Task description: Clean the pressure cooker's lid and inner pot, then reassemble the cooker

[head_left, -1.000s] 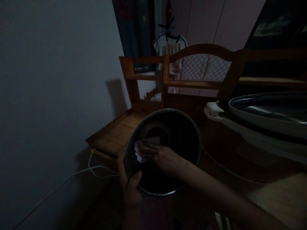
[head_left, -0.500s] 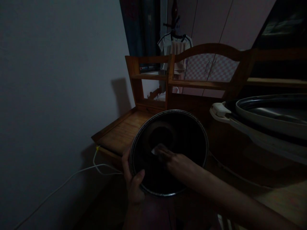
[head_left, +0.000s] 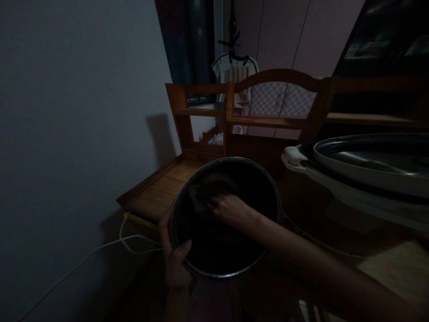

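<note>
A deep, dark round pot (head_left: 231, 257) with a thin metallic rim is tilted so that its mouth faces me. My left hand (head_left: 176, 257) grips its left side, thumb over the rim and fingers around the outside. Inside the pot is my right hand (head_left: 226, 208), its fingers closed and partly lost in shadow. A thin pale piece (head_left: 197, 199), like a cloth or tissue, is at those fingertips against the inner wall, blurred by motion.
A wooden desk (head_left: 156, 190) with a shelf hutch (head_left: 201, 109) stands behind the pot. On the right is a large white-edged electric pan (head_left: 335, 172) with a lid. A white cable (head_left: 83, 255) runs along the left wall. Clothes (head_left: 239, 74) hang farther back.
My right hand has moved left and slightly up inside the pot with the pale piece. My left hand keeps its grip on the rim. The whole view has shifted a little.
</note>
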{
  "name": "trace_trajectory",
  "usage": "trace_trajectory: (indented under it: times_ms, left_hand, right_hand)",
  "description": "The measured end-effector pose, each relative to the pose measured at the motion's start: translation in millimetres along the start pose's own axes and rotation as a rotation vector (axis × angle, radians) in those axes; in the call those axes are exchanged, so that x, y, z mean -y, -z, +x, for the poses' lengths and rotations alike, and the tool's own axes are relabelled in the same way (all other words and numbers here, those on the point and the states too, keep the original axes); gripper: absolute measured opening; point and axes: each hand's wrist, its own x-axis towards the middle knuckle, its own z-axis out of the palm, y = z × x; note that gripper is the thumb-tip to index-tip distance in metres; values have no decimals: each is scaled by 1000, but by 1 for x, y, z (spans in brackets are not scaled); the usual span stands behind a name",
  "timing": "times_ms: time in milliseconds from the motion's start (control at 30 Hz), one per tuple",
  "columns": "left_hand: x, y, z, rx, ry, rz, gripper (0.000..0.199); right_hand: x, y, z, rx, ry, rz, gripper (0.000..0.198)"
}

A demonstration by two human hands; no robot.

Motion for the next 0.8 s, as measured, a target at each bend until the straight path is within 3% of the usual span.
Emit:
trace_trajectory:
  times_ms: [333,500,700,800]
  left_hand:
    - [1,4,-1,11,18,48,66]
    - [-2,-2,-4,10,-17,40,62]
    - [-2,-12,-9,40,-38,4,63]
    - [-4,-14,-10,24,-32,-14,62]
  right_hand:
    - [-2,11,-5,-24,-182,-31,32]
    - [-3,23,-7,-201,-280,-5,40]
    - [13,14,3,-98,-177,143,34]
    - [16,7,5,-86,-157,177,42]
